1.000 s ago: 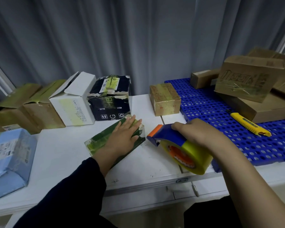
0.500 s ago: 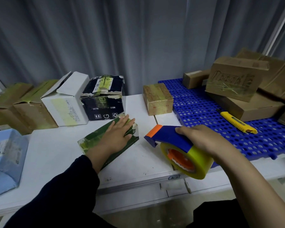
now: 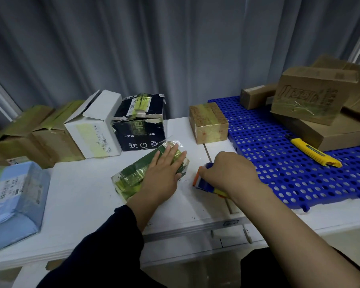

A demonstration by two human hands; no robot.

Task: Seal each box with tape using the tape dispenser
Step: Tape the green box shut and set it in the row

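A green box (image 3: 141, 175), wrapped in yellowish tape, is pinned flat on the white bench (image 3: 81, 196) by the left hand (image 3: 164, 173), fingers spread. Just beside it, the tape dispenser (image 3: 204, 183) is gripped by the right hand (image 3: 229, 173), apparently touching the bench. Behind are a black box (image 3: 139, 127), a white box (image 3: 94, 129) and a brown box (image 3: 208, 123); a yellow knife (image 3: 314, 152) lies well apart on the blue mat (image 3: 279, 163).

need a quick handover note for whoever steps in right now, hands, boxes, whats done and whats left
Left hand: flat on the green box, pinning it to the white table.
Right hand: gripping the tape dispenser, low on the table right of that box.
Done: green box already carries glossy tape.
Left: the white box behind has an open flap; the others' seals can't be judged.
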